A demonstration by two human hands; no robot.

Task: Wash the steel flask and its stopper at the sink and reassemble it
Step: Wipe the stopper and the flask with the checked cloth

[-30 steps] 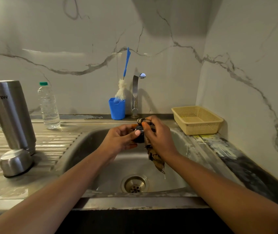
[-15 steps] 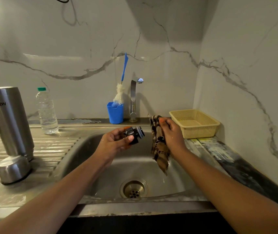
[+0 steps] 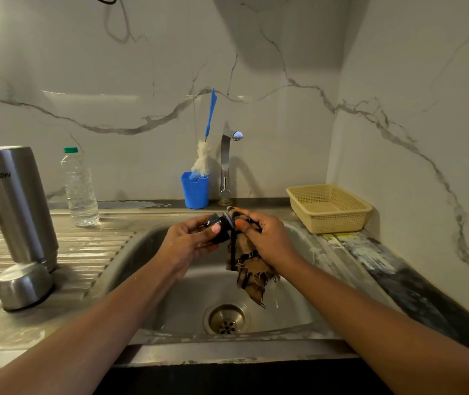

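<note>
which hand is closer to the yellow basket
Right. The right hand, holding the cloth over the sink, sits just left of the yellow basket. The left hand, gripping the stopper, is farther left.

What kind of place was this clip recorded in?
Most likely a home kitchen: a steel sink with ribbed drainboard, a tap against marble-look wall, and a blue cup holding a bottle brush.

Head view, facing forward and down, sink (image 3: 130, 252) close
</note>
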